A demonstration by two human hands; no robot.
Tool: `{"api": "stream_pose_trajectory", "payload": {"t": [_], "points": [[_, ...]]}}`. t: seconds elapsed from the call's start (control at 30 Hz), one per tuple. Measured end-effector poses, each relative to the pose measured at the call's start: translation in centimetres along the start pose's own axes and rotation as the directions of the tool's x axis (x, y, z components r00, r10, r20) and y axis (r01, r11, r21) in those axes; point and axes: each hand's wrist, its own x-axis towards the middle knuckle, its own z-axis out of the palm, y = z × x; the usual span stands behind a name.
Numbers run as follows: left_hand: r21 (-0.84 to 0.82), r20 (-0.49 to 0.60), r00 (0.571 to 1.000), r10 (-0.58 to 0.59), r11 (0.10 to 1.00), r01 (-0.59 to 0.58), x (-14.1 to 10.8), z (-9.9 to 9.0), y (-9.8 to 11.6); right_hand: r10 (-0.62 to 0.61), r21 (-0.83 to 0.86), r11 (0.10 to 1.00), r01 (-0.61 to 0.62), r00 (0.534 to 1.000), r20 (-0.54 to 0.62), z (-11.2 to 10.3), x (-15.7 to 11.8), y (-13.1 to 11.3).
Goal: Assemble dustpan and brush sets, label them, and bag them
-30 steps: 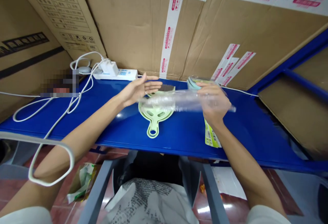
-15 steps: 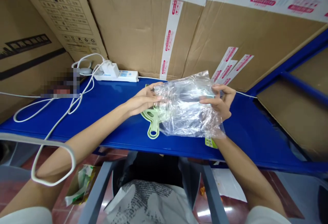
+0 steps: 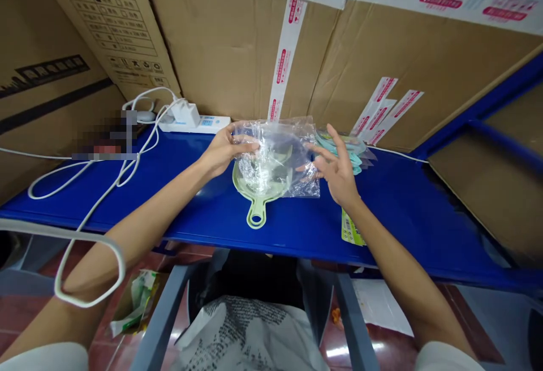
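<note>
My left hand [image 3: 224,153] pinches the left side of a clear plastic bag [image 3: 303,187], held up over the blue table. By the bag's right edge, my right hand [image 3: 335,170] has its fingers spread, with some fingertips at the film; I cannot tell whether they are inside it. Below and partly behind the bag lies a pale green item [image 3: 256,207] with a rounded body and a short handle ending in a hole. It looks like two nested pieces. Past my right hand, teal items in clear bags [image 3: 355,160] are piled.
A yellow-green printed packet [image 3: 350,229] lies near the front edge of the blue table [image 3: 203,212]. White cables [image 3: 123,173] and a power strip [image 3: 212,124] occupy the left. Cardboard [image 3: 237,48] walls the back. An open box [image 3: 138,303] stands on the floor.
The bag has shifted left over the pale green item. My right hand has moved left and its fingers have spread from their grip. The teal items are now visible.
</note>
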Motion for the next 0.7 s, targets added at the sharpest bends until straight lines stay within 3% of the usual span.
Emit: {"api": "stream_pose_trajectory", "payload": {"t": [0.2, 0.33, 0.5, 0.6, 0.7], "points": [[0.012, -0.034, 0.999, -0.028, 1.0, 0.028, -0.2, 0.4, -0.1, 0.045, -0.02, 0.999, -0.046, 0.997, -0.056, 1.7, -0.8, -0.2], [-0.024, -0.032, 0.998, -0.045, 0.999, 0.044, -0.4, 0.7, -0.2, 0.059, -0.002, 0.998, -0.06, 0.994, -0.089, 1.9, -0.9, -0.4], [0.055, -0.024, 0.999, -0.043, 0.998, 0.044, 0.1, 0.5, -0.1, 0.05, 0.038, 0.998, -0.048, 0.997, -0.063, 2.0, -0.8, -0.6], [0.156, -0.028, 1.0, 0.012, 0.988, -0.007, 1.1, -2.3, 1.6, 0.049, 0.079, 0.996, -0.043, 0.997, -0.064, 2.1, -0.6, -0.3], [0.404, 0.026, 1.0, -0.018, 0.915, 0.006, 2.2, -8.5, 3.9, 0.046, 0.086, 0.996, -0.038, 0.994, -0.095, 1.9, -0.4, 0.1]]}}
